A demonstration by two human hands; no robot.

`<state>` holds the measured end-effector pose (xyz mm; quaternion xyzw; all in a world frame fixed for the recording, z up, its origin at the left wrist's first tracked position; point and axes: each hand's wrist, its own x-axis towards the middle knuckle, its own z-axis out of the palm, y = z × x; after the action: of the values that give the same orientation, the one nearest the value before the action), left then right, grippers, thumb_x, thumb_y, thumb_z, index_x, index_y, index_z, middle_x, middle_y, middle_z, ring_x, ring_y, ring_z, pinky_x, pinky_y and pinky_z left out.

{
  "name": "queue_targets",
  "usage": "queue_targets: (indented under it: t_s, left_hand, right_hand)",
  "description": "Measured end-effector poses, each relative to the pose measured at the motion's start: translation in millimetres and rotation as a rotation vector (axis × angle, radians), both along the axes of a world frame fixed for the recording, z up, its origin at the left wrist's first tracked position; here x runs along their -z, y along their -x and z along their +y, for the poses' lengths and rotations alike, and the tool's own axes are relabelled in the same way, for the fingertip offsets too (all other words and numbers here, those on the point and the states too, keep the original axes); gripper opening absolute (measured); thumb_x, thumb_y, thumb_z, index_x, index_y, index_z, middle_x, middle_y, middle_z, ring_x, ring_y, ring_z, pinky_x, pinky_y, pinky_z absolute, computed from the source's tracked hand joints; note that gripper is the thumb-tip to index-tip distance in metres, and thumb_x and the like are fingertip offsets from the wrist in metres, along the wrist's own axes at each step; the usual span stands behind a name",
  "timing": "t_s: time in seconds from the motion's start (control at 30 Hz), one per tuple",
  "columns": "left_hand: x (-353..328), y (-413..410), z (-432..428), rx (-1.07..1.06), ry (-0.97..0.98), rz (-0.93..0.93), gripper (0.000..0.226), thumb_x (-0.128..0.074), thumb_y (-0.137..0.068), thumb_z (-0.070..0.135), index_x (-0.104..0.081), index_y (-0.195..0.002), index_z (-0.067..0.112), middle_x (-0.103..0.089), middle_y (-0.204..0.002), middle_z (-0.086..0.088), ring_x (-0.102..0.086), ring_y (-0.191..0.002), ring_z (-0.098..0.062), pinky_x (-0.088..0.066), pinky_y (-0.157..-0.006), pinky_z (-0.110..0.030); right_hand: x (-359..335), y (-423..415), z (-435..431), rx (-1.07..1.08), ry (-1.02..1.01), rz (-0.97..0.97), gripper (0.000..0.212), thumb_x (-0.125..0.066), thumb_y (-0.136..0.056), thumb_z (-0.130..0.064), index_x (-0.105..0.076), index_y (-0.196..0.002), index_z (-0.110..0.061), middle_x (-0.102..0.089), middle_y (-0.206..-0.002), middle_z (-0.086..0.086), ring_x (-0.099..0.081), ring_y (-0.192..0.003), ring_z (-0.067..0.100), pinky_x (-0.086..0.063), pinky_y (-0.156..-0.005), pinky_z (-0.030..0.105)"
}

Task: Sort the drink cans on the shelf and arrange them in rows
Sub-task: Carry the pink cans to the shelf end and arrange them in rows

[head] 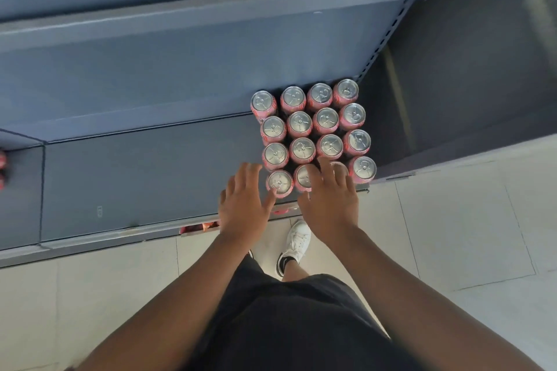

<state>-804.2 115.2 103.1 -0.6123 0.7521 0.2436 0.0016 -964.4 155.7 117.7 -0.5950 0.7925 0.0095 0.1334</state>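
Fingers (327, 169) spread wide, gripping nothing: right hand (330, 202) rests atop the upright front-row cans (363, 169), left hand (244, 205) touching their left end.

Sixteen pink cans (301, 124) upright in four rows of four at the right end of the shelf (135, 178), my right hand (330, 205) spread flat over the front row's middle two, my left hand (244, 205) open at the front edge, thumb touching the front-left can (279, 181), my shoe (298, 239) on the floor below.

A white sneaker (298, 239) stands on the pale tiled floor (452, 235).
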Motion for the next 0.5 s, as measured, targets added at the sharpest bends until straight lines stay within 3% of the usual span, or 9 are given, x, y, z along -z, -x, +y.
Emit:
queue_targets:
  t_s: [0.2,0.5]
  left_hand:
    - [-29,-15,16,0.04,0.038,-0.261,0.053,-0.032,-0.099,0.054,-0.023,-0.145,0.029,-0.024,-0.157,-0.001,-0.026,-0.143,-0.03,-0.028,-0.116,-0.051]
    - [-64,-79,40,-0.094,0.016,-0.39,0.056,-0.017,-0.102,0.056,-0.013,-0.15,0.028,-0.015,-0.16,-0.001,-0.012,-0.149,-0.034,-0.016,-0.119,-0.054]
  right_hand:
    - [-26,-23,-2,-0.105,-0.05,0.013,0.052,-0.058,-0.091,-0.035,-0.048,-0.138,-0.017,-0.044,-0.149,0.008,-0.041,-0.135,0.036,-0.037,-0.106,0.048]
    - [-57,-84,-12,-0.272,-0.082,0.023,0.053,-0.046,-0.094,-0.031,-0.038,-0.145,-0.019,-0.041,-0.148,0.007,-0.035,-0.136,0.034,-0.031,-0.108,0.046]
